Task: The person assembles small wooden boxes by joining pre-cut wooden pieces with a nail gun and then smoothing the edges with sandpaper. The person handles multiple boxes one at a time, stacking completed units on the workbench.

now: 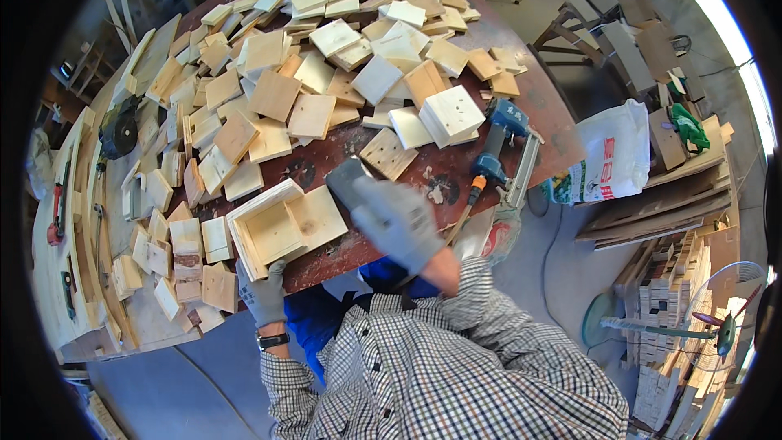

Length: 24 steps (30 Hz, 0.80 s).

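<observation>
**A:** So we're in a cluttered wood shop, standing at a dark reddish worktable (521, 98) that's buried in pale square wooden blocks (326, 57) from about 9 o'clock round to 1 o'clock. Raw, matte, unfinished stuff, some with drilled holes.

**B:** Yep. The thing we're working on is the shallow wooden box frame (273, 232) near the table's front edge, at about 7 o'clock of the pile. It's flat, open side up, thin light slats around a square panel, and its long axis runs from 8 o'clock to 2 o'clock.

**A:** Our left hand (262, 293), in a grey knit glove, is curled on the frame's near corner, gripping the edge. Our right hand (395, 220), same glove, is closed around a dark tool (346, 178) that's blurred; it points up toward 11 o'clock, just beside the frame's right side.

**B:** A blue nail gun (498, 143) lies at 2 o'clock from that hand, orange fitting toward us. White printed sack (611, 159) hangs off the table's right edge.
</observation>
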Each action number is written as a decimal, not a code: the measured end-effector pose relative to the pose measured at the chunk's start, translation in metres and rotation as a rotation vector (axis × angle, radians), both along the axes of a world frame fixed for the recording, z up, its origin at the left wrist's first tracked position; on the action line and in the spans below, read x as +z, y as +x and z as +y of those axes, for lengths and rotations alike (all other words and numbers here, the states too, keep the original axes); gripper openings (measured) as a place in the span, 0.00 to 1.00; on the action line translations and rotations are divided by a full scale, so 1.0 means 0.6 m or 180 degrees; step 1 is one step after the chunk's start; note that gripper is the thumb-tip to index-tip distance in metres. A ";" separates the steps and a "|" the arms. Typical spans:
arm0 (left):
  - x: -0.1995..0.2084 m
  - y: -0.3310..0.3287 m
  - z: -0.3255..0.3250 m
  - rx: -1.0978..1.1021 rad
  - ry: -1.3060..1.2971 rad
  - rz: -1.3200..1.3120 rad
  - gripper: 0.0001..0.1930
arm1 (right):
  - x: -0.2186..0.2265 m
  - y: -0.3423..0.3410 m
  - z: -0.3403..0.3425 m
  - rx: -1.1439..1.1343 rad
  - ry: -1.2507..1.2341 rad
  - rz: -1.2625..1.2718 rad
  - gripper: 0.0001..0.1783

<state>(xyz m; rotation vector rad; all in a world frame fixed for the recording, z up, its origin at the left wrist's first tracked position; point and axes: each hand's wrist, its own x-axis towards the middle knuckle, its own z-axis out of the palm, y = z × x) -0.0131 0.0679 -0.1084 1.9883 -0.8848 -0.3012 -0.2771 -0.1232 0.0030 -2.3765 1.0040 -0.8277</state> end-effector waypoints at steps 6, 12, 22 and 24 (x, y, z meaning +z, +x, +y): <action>-0.026 0.035 0.044 0.0179 0.0312 0.0046 0.36 | -0.085 -0.090 -0.005 -0.0851 -0.0051 0.0554 0.51; -0.011 0.031 0.033 0.0093 0.0171 0.0066 0.37 | -0.114 0.023 0.036 -0.0843 -0.0062 0.0935 0.62; -0.005 0.030 0.025 0.0403 0.0714 0.0427 0.25 | -0.104 -0.108 0.010 -0.0498 -0.0348 0.1035 0.47; 0.000 0.033 0.014 0.0305 0.0499 0.0446 0.24 | -0.107 -0.083 0.027 -0.0676 -0.0278 0.1076 0.46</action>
